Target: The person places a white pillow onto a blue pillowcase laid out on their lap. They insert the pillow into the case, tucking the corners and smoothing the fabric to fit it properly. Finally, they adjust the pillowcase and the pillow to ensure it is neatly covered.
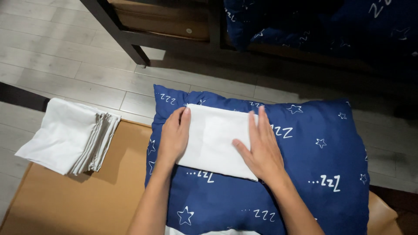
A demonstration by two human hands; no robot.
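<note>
Both hands flat on a folded white cloth [216,140] that lies on a dark blue pillow [305,174] printed with white stars and letters. Left hand [174,135] presses the cloth's left edge, fingers [185,116] together and stretched out, palm down, nothing gripped. Right hand [260,148] lies on the cloth's right part, fingers [252,124] slightly apart and extended, thumb pointing left across the fabric, also not clamped on anything. The cloth sits on the pillow's upper left area, roughly rectangular, long side running away from the person. The pillow rests on a tan worktop [87,196]. On the worktop's far left corner lies a stack of folded white cloths [69,135], well apart from the hands, layered edges facing the pillow. Beyond is a light wood-plank floor [65,56], a dark furniture frame [126,39] and more blue star-print bedding [326,26] at top right. No containers in view.
</note>
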